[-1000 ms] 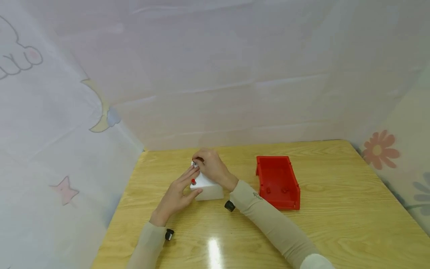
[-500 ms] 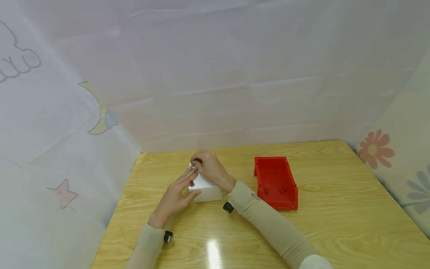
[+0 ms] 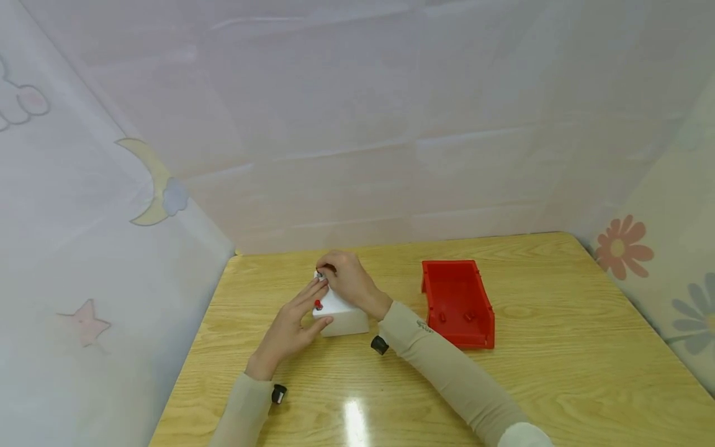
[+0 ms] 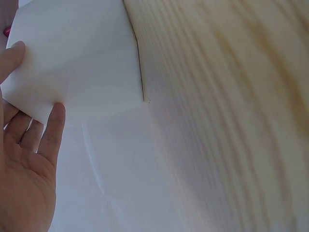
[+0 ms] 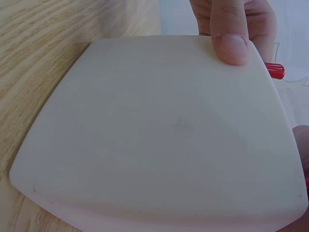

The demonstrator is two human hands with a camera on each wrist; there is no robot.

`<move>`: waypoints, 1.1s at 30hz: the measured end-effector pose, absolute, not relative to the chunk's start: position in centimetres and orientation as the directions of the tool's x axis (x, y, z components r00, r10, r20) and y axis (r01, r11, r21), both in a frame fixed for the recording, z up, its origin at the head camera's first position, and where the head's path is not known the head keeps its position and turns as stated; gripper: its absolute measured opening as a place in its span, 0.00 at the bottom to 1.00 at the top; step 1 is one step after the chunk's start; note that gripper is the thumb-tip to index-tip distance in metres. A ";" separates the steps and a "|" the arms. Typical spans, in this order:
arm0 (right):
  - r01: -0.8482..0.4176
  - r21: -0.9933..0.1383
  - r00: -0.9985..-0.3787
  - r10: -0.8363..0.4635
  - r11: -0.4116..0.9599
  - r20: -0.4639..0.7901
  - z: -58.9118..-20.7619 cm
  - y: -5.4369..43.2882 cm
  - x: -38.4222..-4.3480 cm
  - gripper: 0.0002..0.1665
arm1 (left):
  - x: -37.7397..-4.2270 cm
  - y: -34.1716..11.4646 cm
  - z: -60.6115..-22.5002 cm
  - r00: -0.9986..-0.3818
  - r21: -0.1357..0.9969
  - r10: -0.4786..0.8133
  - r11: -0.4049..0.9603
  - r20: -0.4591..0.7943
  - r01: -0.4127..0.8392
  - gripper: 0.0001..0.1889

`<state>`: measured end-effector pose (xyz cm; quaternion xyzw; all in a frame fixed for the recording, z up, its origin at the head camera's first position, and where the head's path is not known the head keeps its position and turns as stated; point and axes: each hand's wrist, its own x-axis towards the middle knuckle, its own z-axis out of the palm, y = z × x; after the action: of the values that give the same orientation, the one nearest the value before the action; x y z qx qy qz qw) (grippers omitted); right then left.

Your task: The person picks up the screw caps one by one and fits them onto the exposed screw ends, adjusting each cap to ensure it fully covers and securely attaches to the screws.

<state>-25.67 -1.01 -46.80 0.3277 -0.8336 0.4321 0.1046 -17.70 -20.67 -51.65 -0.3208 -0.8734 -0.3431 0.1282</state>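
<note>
A white box (image 3: 342,321) with a sloped top stands on the table, left of centre. My left hand (image 3: 292,328) holds its left side, thumb on the near face and fingers reaching along the top left edge. A small red cap (image 3: 318,304) sticks up from the near left corner; it also shows as a red cylinder (image 5: 276,71) in the right wrist view. Over the far left corner, my right hand (image 3: 347,276) pinches a small piece with thumb and curled forefinger. Fingers mostly hide it; a sliver of a red cap (image 5: 307,187) shows beside them in the right wrist view.
A red open bin (image 3: 455,288) lies to the right of the box, with two small red pieces (image 3: 469,316) inside. The wooden table (image 3: 558,323) meets a pale cloth backdrop at the back and sides. Each wrist carries a small black camera (image 3: 380,345).
The head view has shifted slightly. Both hands stay at the white box, with my right fingers at its far left corner throughout; only slight finger movement shows.
</note>
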 end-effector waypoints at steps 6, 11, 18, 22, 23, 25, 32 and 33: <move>-0.638 -0.644 -0.763 -0.460 0.422 0.454 -46.7 -1.0 -25.6 0.08 | -17.6 -20.7 -51.5 -0.760 0.520 0.474 0.554 0.445 0.650 0.36; -0.637 -0.644 -0.764 -0.459 0.424 0.453 -46.7 -1.0 -25.6 0.08 | -17.7 -20.6 -51.5 -0.759 0.522 0.474 0.551 0.446 0.651 0.36; -0.630 -0.649 -0.769 -0.460 0.427 0.444 -46.7 -1.0 -25.6 0.08 | -17.5 -20.6 -51.5 -0.757 0.528 0.474 0.543 0.449 0.653 0.36; -0.628 -0.649 -0.770 -0.461 0.430 0.440 -46.6 -1.0 -25.5 0.08 | -17.5 -20.6 -51.5 -0.754 0.527 0.476 0.540 0.453 0.657 0.36; -0.627 -0.648 -0.771 -0.461 0.433 0.438 -46.5 -1.0 -25.5 0.08 | -17.5 -20.6 -51.5 -0.753 0.526 0.476 0.539 0.454 0.658 0.36; -0.621 -0.650 -0.776 -0.460 0.438 0.432 -46.5 -1.0 -25.4 0.08 | -17.5 -20.7 -51.6 -0.753 0.525 0.476 0.540 0.455 0.658 0.36; -0.616 -0.653 -0.780 -0.460 0.441 0.425 -46.5 -1.0 -25.3 0.08 | -17.5 -20.7 -51.6 -0.741 0.511 0.480 0.537 0.469 0.671 0.36; -0.617 -0.652 -0.779 -0.461 0.441 0.425 -46.5 -1.0 -25.3 0.08 | -17.5 -20.7 -51.6 -0.739 0.510 0.480 0.536 0.472 0.673 0.36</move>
<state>-25.34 -1.01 -46.49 0.3194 -0.8438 0.4213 0.0926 -17.51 -20.69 -51.63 -0.3332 -0.8653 -0.3479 0.1387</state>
